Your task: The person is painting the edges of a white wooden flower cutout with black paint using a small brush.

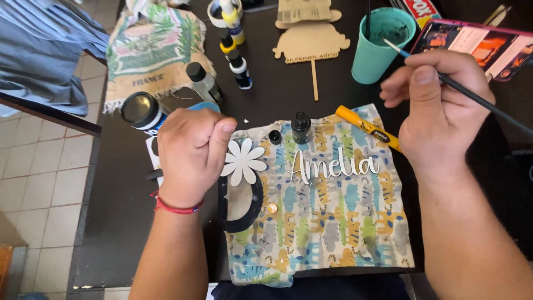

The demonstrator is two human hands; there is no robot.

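Head view. The left hand (191, 155) is curled nearly closed, thumb and fingertips pinching the edge of a white wooden flower cut-out (243, 161) that rests on a patterned cloth (327, 222) spread over the dark table (111, 222). The right hand (438, 114) is closed around a thin paintbrush (472, 95), its bristle end pointing up toward a teal cup (382, 44).

Risks, as judged:
- The brush tip hangs close to the cup's rim; a careless dip could tip the cup, and it stands beside a phone in a pink case (472, 47).
- Paint dripping from the brush would mark the white cursive name cut-out (333, 165) lying on the cloth between the hands.
- A small black bottle (301, 126) stands uncapped on the rumpled cloth, its black cap (275, 136) just beside it; a nudge from either wrist could spill it.
- A dark curved piece (244, 208) lies partly under the left wrist and may smear if wet; whether it is wet cannot be told.

Containers:
- Teal cup: inside smeared dark, a second handle standing in it; liquid level not visible.
- Black-lidded paint bottle (143, 111) near the left hand, lying tilted, closed.
- A clear bottle with a black cap (204, 82) and several small paint bottles (236, 53) behind it, all capped; contents not discernible.
- A yellow marker (367, 128) lies capped on the cloth.
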